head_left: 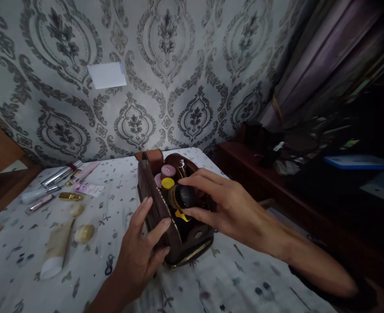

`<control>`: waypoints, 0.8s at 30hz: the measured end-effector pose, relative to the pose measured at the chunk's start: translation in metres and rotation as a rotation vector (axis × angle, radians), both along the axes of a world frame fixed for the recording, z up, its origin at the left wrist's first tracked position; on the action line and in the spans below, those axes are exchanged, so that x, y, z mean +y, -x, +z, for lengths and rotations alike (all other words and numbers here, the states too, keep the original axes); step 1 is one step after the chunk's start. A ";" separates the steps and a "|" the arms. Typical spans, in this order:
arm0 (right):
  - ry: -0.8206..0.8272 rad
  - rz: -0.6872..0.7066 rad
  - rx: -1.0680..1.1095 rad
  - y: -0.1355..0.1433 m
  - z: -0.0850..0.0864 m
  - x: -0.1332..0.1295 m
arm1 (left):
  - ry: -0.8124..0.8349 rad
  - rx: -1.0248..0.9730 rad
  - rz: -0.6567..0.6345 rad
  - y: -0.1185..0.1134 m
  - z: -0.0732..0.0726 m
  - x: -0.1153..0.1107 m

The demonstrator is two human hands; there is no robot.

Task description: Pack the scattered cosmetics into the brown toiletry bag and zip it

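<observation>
A dark brown zip bag [155, 204] stands unzipped on the patterned white cloth. My left hand [142, 248] rests against the bag's near left side, fingers apart. Over the opening, my right hand [218, 200] grips a small dark bottle with a black cap [185, 196] between thumb and fingers; the bottle's lower part is inside the bag. Beside it in the bag are a yellow-capped container [168, 183], a pink-lidded container [168, 171] and a shiny metallic item [182, 167]. A yellow piece [181, 215] shows below the bottle. Deeper contents are hidden.
On the cloth at left lie a beige tube with a white cap [56, 248], a small gold-lidded jar [85, 234], a gold tube [71, 196] and several other cosmetics. A dark red wooden surface [244, 174] with clutter stands at right. The patterned wall [185, 65] rises behind.
</observation>
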State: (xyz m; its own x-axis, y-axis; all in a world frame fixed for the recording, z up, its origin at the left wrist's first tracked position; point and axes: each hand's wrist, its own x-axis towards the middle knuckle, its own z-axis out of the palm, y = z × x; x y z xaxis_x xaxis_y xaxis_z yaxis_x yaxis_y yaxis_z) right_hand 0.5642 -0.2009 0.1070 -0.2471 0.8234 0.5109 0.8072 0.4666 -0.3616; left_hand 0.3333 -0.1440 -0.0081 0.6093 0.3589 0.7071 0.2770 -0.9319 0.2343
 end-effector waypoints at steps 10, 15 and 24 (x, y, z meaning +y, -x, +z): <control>0.059 0.125 -0.483 0.000 0.012 0.023 | 0.010 0.000 0.008 0.000 -0.001 -0.001; 0.082 0.196 -0.620 0.003 0.018 0.031 | 0.007 -0.006 0.010 0.000 -0.001 0.000; 0.090 0.280 -0.855 0.010 0.016 0.043 | 0.011 -0.008 0.021 0.000 -0.003 -0.001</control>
State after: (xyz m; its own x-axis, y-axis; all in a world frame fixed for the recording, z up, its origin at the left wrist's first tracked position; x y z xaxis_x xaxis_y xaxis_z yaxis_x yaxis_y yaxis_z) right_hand 0.5540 -0.1578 0.1231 -0.7105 0.7037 -0.0030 0.6781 0.6857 0.2647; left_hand 0.3335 -0.1446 -0.0106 0.5959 0.3795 0.7077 0.2948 -0.9231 0.2468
